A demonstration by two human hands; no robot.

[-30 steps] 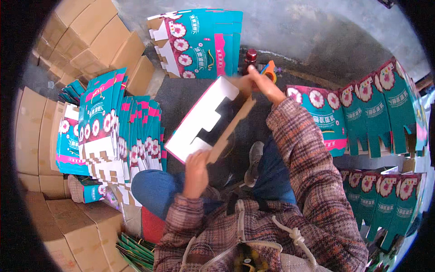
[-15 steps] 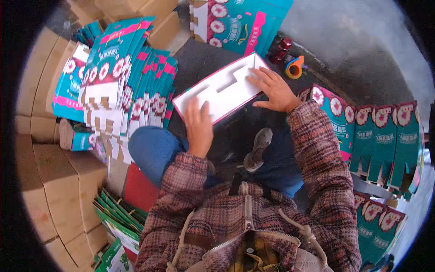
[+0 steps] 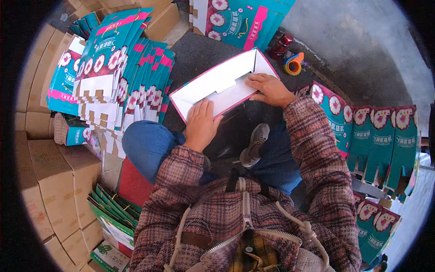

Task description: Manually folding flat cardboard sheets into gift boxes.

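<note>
An open-topped cardboard box point(image 3: 210, 75), white inside with a thin dark pink rim, lies slanted in front of my knees. Its far wall stands up, and notched white flaps show inside. My left hand point(image 3: 201, 122) grips the near wall at the box's left end, fingers together over the edge and inside, thumb out to the right. At the right end my right hand point(image 3: 270, 89) holds the same near wall, fingertips inside and thumb near the edge. Parts of that wall are hidden beneath both hands.
Stacked flat teal cartons point(image 3: 102, 63) lie at the left, with brown boxes point(image 3: 50, 177) beyond. More teal cartons stand at the far side point(image 3: 235, 25) and right point(image 3: 385, 136). A tape dispenser point(image 3: 293, 64) and dark red bottle point(image 3: 281, 46) sit beyond my right hand. Green cartons point(image 3: 115, 222) stand lower left.
The box has tilted so its far wall and floor show more. My left hand has moved onto the near wall, and my right hand has shifted slightly nearer with its fingers bent inward.
</note>
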